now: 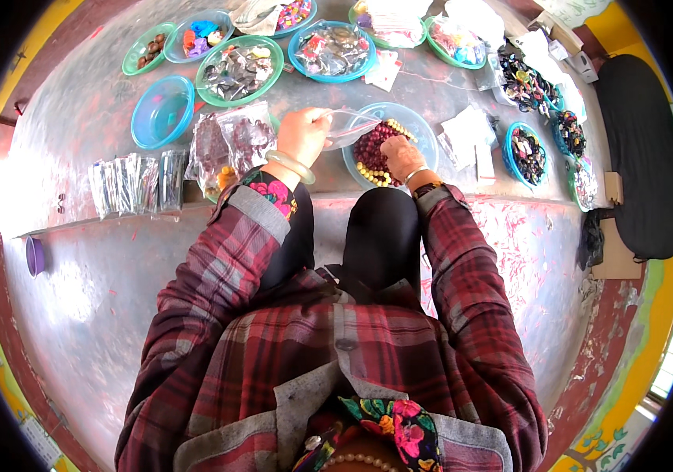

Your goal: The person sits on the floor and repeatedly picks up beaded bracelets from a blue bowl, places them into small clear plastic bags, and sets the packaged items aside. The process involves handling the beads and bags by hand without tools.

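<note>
Left hand (302,135): closed on a clear plastic bag (350,126), held open just over the bowl's left rim.
Right hand (401,157): fingers curled into dark red beads (372,148), whether gripping any, cannot tell.
Bowl (424,130): blue, under both hands on the table (84,118).

— What sits along the far side of the tabletop (77,110)?

— A row of round dishes: a small green dish (145,49) with dark brown pieces at far left, then a blue dish (197,34) with bright bits, and a green-rimmed dish (239,69) of silvery packets.

— And nearer?

— An empty blue bowl (162,111) to the left, with a fan of clear slim packets (136,182) near the edge. A purple cup (34,256) stands lower down at far left.

— The right side?

— Blue baskets of dark trinkets (527,151), and a black bag (641,149) beyond.
</note>
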The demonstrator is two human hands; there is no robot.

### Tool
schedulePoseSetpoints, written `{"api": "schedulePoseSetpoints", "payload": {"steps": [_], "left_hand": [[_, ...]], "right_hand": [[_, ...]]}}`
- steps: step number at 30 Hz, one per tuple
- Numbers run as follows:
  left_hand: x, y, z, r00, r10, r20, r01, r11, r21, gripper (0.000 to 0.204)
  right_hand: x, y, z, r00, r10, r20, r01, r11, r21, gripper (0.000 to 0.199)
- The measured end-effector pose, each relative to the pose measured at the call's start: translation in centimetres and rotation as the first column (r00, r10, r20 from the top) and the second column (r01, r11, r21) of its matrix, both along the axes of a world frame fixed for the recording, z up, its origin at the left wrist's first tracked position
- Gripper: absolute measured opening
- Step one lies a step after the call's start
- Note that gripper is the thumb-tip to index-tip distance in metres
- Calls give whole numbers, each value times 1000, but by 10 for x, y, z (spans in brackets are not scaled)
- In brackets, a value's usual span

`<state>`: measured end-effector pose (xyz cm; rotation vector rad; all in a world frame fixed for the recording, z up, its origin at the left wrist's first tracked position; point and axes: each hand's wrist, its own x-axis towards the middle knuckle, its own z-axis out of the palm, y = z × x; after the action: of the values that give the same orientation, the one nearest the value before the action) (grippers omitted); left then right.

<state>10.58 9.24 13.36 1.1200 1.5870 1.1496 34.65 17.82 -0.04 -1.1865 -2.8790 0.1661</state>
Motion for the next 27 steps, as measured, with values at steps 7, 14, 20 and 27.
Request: {"api": "schedulePoseSetpoints", "payload": {"steps": [7,14,20,27], "left_hand": [[1,0,-5,999,-10,32,10,1000,-2,25],[1,1,-9,998,-62,2,62,997,-36,23],[2,2,-20,964,-145,-222,149,989,-1,24],[14,-2,-9,964,-265,-36,261,962,-81,26]], "right_hand": [[-2,7,28,786,-423,-452,327,904,-277,20],[16,21,81,608,-430,-668,191,895,-402,18],[-1,-20,200,430,-504,-749,-29,821,-570,14],[-25,-45,218,473,-485,-736,-179,765,-619,16]]}}
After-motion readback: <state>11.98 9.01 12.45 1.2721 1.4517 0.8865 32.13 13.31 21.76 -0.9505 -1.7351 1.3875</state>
